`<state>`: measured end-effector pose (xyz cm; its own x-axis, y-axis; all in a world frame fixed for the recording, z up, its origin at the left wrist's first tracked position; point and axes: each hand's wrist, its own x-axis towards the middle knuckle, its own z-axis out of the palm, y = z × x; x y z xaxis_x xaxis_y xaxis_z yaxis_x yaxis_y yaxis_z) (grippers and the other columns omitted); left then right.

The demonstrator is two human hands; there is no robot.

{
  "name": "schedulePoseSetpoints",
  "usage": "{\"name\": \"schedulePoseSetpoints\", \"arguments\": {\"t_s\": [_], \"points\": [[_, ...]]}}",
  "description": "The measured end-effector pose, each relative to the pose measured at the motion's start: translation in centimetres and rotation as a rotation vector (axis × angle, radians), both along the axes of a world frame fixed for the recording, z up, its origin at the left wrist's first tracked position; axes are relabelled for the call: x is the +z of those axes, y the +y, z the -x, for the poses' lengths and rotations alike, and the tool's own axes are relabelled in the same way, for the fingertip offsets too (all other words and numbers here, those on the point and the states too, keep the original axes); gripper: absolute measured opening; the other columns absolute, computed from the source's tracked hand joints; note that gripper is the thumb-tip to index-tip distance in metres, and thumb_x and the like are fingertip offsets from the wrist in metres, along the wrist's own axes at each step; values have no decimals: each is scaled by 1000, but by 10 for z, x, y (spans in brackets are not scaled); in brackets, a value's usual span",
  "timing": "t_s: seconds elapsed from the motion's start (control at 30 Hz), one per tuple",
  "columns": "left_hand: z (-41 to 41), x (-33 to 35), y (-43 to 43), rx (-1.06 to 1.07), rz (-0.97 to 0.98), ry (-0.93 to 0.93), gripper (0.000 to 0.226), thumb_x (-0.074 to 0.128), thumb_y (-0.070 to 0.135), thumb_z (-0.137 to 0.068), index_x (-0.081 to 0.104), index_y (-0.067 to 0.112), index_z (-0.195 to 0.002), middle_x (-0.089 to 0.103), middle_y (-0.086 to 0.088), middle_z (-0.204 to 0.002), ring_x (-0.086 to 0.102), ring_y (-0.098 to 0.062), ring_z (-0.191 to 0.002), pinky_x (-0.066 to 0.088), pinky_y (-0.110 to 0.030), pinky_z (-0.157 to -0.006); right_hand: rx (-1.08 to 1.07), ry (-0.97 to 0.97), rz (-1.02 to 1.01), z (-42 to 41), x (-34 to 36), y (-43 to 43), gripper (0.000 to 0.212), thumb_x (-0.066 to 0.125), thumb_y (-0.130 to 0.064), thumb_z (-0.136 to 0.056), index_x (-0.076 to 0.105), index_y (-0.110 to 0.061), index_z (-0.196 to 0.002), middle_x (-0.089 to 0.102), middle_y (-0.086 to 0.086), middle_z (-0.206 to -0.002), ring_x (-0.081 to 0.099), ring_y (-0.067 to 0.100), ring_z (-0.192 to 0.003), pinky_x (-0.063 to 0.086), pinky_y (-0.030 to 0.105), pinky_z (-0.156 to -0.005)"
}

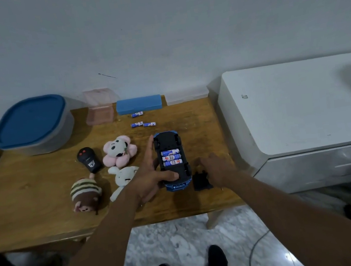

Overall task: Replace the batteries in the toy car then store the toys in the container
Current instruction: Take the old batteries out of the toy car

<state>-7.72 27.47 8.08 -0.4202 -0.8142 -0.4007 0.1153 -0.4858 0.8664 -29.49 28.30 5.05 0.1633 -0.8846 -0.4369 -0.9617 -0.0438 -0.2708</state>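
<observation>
Toy car (170, 147) lies belly-up on the table (36, 218), mid-right, w/ three batteries (171, 157) seated in its open bay. So the swap looks approx. done, though I can't tell new cells from old. Three loose batteries (143, 121) lie farther back, prob. the old set.

Left hand (151, 174) holds the car: fingers straight along its left side, thumb bent over the near end of the underside. Right hand (217, 168) is just right of the car, over the black battery cover (201, 182) on the table. Its fingers are bent down toward the cover, but it's too blurred to tell if they grip it.

Left to do:
- Cover not yet on the car.
- Container (33, 127) at far left has its blue lid on, so nothing is stored.
- Remote (88, 160), pink plush (119, 151), white plush (123, 178) & striped plush (86, 193) all lie out, left of the car.

Roughly halfway, I'd say.
</observation>
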Motion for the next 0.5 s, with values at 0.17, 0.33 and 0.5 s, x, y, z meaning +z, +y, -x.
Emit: {"name": "schedulePoseSetpoints", "arguments": {"t_s": [0.17, 0.33, 0.5], "points": [[-2, 2, -1, -5, 11, 4, 123, 63, -28, -72, 15, 59, -145, 49, -12, -142, 60, -35, -119, 56, -50, -85, -62, -14, -23, 0, 2, 0, 60, 62, -4, -85, 40, -25, -137, 41, 14, -134, 56, 30, -107, 48, 30, -77], [-4, 9, -7, -5, 32, 17, 123, 61, -29, -72, 14, 57, -146, 51, -13, -141, 59, -37, -118, 54, -55, -88, -79, -74, 36, 2, 27, -6, 48, 61, -5, -87, 48, -15, -132, 52, 14, -130, 51, 27, -116, 47, 28, -89], [-7, 19, -18, 25, 44, 51, 123, 58, -31, -73, 13, 56, -147, 56, -12, -136, 63, -35, -114, 57, -50, -85, -248, -352, 265, -12, 87, -24, 15, 55, -11, -93, 68, -11, -101, 64, -3, -90, 55, 8, -78, 36, 3, -54]]}}
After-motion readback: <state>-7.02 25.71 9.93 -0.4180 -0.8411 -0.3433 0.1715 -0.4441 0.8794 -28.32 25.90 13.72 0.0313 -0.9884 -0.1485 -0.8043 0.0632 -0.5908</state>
